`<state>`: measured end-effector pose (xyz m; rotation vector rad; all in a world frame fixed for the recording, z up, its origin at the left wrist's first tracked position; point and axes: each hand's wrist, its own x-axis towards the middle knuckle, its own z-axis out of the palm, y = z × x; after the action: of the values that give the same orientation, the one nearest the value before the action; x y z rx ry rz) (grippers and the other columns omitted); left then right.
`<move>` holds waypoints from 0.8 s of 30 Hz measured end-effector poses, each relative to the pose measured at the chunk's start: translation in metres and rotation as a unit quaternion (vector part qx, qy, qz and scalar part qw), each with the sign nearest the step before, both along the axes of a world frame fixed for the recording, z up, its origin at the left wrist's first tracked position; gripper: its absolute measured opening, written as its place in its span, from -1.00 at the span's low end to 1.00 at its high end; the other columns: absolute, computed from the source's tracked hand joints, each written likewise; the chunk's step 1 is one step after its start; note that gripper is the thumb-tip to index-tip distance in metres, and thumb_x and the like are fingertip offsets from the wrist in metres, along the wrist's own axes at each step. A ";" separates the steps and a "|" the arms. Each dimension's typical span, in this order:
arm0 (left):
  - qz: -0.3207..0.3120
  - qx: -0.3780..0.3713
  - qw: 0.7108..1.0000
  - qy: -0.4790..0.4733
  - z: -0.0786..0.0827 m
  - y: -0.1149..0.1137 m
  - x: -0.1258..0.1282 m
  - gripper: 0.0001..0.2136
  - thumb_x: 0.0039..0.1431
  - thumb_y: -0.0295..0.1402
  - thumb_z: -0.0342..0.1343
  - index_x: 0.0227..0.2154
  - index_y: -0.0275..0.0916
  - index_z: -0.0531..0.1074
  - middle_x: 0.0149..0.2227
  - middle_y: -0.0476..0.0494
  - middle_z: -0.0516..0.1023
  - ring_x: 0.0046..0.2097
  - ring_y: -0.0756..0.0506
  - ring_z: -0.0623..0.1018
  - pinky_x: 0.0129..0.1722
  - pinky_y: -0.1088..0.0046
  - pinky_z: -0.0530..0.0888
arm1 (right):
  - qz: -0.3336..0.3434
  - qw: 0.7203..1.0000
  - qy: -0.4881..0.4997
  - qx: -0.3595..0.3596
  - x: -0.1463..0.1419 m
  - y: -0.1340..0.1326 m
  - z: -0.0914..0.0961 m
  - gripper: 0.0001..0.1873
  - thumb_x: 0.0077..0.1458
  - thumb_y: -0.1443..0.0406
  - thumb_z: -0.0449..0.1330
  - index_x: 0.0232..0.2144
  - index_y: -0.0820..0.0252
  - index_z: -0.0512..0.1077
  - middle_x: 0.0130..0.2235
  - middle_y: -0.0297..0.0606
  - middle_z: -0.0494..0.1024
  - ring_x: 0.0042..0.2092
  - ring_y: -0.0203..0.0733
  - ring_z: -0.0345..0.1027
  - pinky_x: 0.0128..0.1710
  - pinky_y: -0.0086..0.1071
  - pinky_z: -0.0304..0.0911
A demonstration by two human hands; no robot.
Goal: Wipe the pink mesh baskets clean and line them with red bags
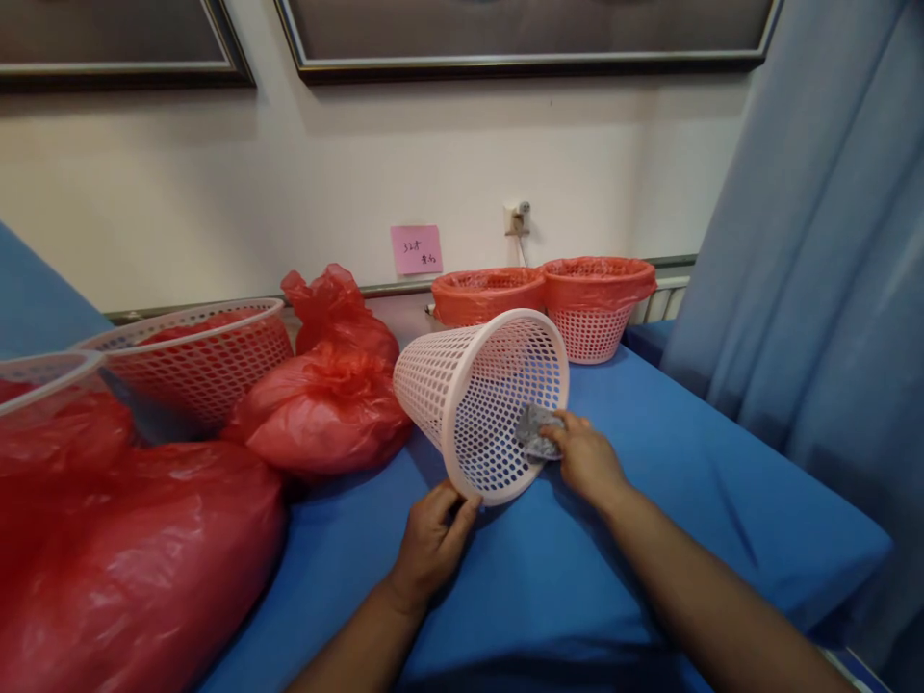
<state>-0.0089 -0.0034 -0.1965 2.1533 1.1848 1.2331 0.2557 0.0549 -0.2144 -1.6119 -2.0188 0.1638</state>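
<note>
A white perforated plastic basket [462,385] lies tipped on its side on the blue table [650,500], its mouth turned toward me. My left hand [431,544] grips the lower rim of the basket with curled fingers. My right hand [584,460] is at the right side of the rim, pinching a small grey crumpled piece [535,430] against the basket's mouth.
Full red plastic bags [324,404] lie at the left, with a larger one [130,568] nearer me. Two white baskets [194,356] stand behind them at the left. Two more baskets lined with red bags [596,303] stand at the back by the wall. A blue curtain [830,241] hangs at the right.
</note>
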 end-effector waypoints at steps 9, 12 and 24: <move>-0.008 -0.103 0.994 0.038 -0.010 0.010 0.005 -0.75 0.32 -0.19 0.10 -0.29 -0.22 0.61 -0.31 -0.15 0.70 -0.28 -0.14 0.65 -0.21 0.40 0.56 | 0.251 0.954 0.159 -0.027 -0.026 -0.009 -0.016 -0.24 -0.08 0.61 0.14 0.14 -0.03 0.50 0.25 -0.21 0.41 0.25 -0.11 0.33 0.29 -0.16 0.24; -0.042 -0.108 0.992 0.051 -0.013 0.011 0.005 -0.75 0.33 -0.22 0.08 -0.29 -0.18 0.63 -0.31 -0.11 0.71 -0.28 -0.14 0.66 -0.22 0.41 0.56 | 0.311 0.921 0.230 -0.042 -0.033 -0.006 -0.021 -0.29 -0.07 0.58 0.17 0.11 -0.02 0.52 0.18 -0.24 0.47 0.19 -0.15 0.40 0.25 -0.19 0.29; 0.017 -0.035 0.999 0.000 -0.008 0.007 0.002 -0.76 0.32 -0.20 0.13 -0.33 -0.24 0.58 -0.39 -0.11 0.65 -0.38 -0.08 0.59 -0.31 0.47 0.52 | 0.074 0.997 0.029 0.000 -0.016 -0.005 -0.007 -0.38 0.05 0.55 0.13 0.11 0.00 0.54 0.26 -0.12 0.40 0.17 0.03 0.35 0.21 -0.06 0.31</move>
<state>-0.0072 0.0033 -0.2045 2.0904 1.2504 1.1880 0.2398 0.0496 -0.2212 -1.4406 -2.0943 0.2626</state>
